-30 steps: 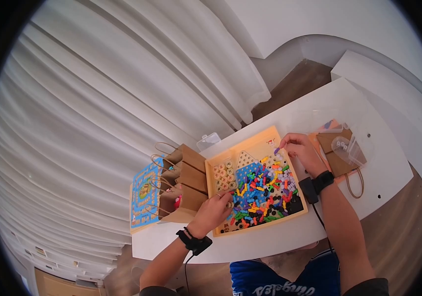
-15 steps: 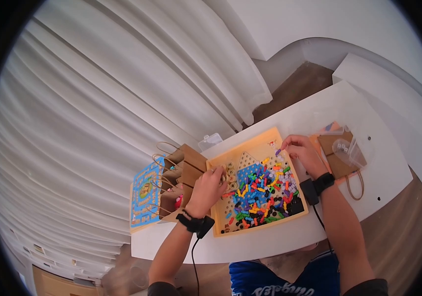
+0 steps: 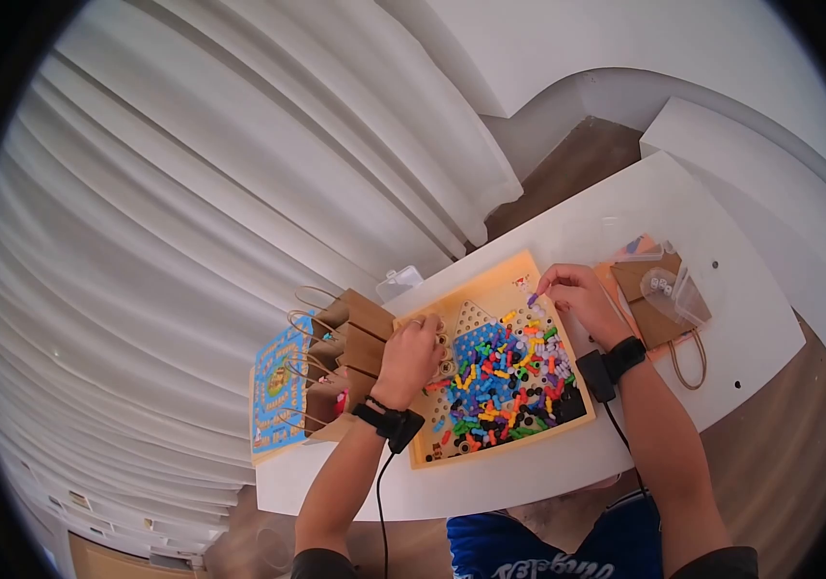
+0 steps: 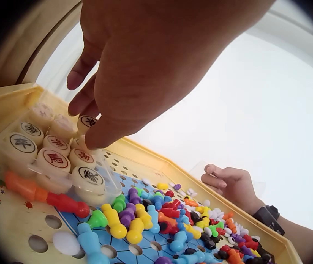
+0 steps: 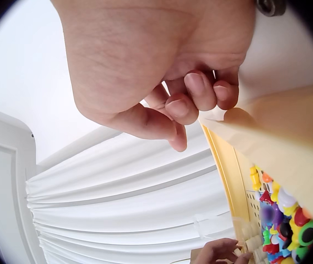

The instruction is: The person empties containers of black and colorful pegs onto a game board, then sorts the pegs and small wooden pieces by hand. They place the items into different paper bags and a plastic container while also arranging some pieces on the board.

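Note:
My left hand (image 3: 411, 359) is over the clear plastic box (image 4: 109, 192) of round Chinese chess pieces at the left end of the wooden tray (image 3: 490, 461). In the left wrist view its thumb and fingers pinch a chess piece (image 4: 88, 121) with a black character; other pieces stand in rows below. My right hand (image 3: 582, 291) rests by the tray's right rim, fingers loosely curled. The right wrist view shows nothing between those fingers (image 5: 196, 85). A small purple peg (image 3: 533, 299) lies near its fingertips. Colourful pegs (image 3: 509, 372) cover most of the perforated board.
Brown paper bags (image 3: 360, 338) stand left of the tray, in front of a blue printed board (image 3: 278, 381). Behind is a clear plastic box (image 3: 399, 282). A flat brown bag (image 3: 654, 323) and a clear container with dice (image 3: 666, 285) lie at the right.
My left hand has moved from the pegs near the tray's front left up to the box of chess pieces. The right hand has stayed by the right rim.

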`<state>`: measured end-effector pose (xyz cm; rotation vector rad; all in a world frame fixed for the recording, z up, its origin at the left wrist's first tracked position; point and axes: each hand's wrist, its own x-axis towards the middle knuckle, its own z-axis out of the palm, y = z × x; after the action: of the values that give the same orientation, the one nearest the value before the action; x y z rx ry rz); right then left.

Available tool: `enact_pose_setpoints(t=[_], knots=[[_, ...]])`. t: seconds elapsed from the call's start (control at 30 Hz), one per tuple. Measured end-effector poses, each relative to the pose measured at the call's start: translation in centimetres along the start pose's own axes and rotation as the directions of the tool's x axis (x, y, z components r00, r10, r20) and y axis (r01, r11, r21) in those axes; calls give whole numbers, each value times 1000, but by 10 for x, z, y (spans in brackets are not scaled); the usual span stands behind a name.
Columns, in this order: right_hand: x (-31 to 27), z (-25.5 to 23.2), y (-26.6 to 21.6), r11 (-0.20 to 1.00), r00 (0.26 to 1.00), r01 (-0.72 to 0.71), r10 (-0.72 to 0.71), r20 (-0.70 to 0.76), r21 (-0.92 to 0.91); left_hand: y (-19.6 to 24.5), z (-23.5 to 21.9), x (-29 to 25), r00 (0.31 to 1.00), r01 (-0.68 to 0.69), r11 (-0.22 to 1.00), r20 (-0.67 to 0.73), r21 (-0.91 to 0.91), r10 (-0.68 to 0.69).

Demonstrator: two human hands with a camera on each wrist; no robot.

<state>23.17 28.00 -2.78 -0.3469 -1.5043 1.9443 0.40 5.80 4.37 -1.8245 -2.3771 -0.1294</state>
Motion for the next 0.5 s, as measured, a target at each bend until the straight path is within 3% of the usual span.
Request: enact_pose_setpoints(t=[0.4, 0.5], knots=[[2, -1, 5, 1000, 1000, 18, -18, -8, -18, -22, -7, -27, 993, 108, 992, 53, -58, -105], [1, 0, 2, 1000, 1000, 13, -13, -6, -12, -27, -6, -30, 998, 19, 1000, 55, -14, -18]])
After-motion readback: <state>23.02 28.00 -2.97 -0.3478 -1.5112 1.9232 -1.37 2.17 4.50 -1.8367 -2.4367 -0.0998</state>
